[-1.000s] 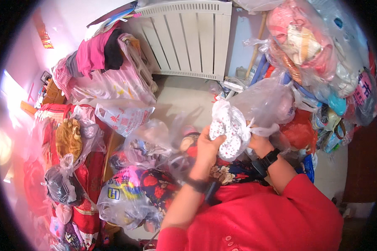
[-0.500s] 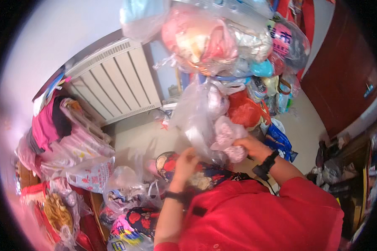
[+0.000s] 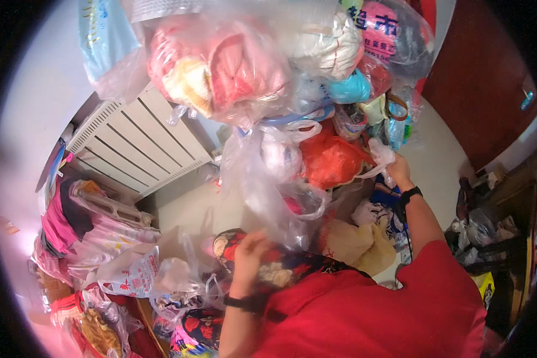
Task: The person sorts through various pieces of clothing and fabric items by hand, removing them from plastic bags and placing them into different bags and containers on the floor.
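My right hand (image 3: 400, 171) reaches out to the right, its fingers closed on part of a white plastic bag (image 3: 380, 156) beside the red plastic bag (image 3: 331, 158). My left hand (image 3: 252, 253) is raised over the flowered dark cloth on my knee (image 3: 280, 265); motion smears its fingers. In front of my knees hangs a clear plastic bag (image 3: 250, 173) with something pink low inside it. A pale yellow cloth (image 3: 361, 244) lies below my right forearm. Above, large clear bags hold a pink bundle (image 3: 244, 71) and white cloth (image 3: 331, 48).
A white radiator (image 3: 140, 140) stands on the left wall. Clothes and filled bags (image 3: 128, 271) pile up at the left. A dark red door (image 3: 477, 89) is at the far right, with a cluttered wooden shelf (image 3: 519, 262) nearer. Pale floor (image 3: 188, 206) shows between.
My right hand has moved up and right, from a pink cloth item to the white plastic bag. The pink item is out of that hand. The yellow cloth has come into view.
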The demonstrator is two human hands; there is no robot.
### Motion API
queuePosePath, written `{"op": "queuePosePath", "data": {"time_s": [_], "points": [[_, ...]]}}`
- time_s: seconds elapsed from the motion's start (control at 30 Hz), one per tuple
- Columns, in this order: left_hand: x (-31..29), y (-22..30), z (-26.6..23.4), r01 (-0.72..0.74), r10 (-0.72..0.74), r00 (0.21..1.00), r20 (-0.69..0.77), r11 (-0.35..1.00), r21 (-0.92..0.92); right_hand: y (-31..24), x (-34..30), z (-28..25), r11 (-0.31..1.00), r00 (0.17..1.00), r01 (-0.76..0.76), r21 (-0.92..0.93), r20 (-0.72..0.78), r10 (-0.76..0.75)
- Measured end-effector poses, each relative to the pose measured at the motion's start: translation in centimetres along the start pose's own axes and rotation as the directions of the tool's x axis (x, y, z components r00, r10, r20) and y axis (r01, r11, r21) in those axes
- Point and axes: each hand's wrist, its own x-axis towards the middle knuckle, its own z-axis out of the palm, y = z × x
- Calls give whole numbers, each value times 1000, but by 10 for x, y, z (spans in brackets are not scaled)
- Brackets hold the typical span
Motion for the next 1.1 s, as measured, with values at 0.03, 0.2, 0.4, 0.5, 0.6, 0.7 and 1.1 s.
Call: {"op": "queuePosePath", "data": {"time_s": [0.03, 0.2, 0.4, 0.5, 0.6, 0.7, 1.1], "points": [[1, 3, 0, 4, -5, 1000, -21, 999, -47, 0, 12, 8, 987, 999, 5, -159, -32, -10], [14, 10, -5, 8, -13, 991, -133, 999, -37, -19, 87, 59, 984, 1000, -2, -176, -21, -1], [28, 11, -6, 90, -117, 972, -204, 987, -136, -20, 125, 130, 955, 982, -149, 256, 148, 114], [31, 11, 1, 167, -184, 961, -209, 981, -94, 11, 140, 140, 969, 982, 133, 207, 107, -158], [40, 8, 4, 127, -134, 982, -136, 990, -61, 28, 159, 148, 986, 974, 118, 119, 180, -139], [49, 2, 5, 104, -103, 983, -153, 995, -4, 20, 170, 149, 987, 964, 133, 94, 217, -150], [42, 1, 4, 37, -41, 997, -62, 997, -71, -11, 46, 63, 963, 927, 265, -53, -261, -269]]}}
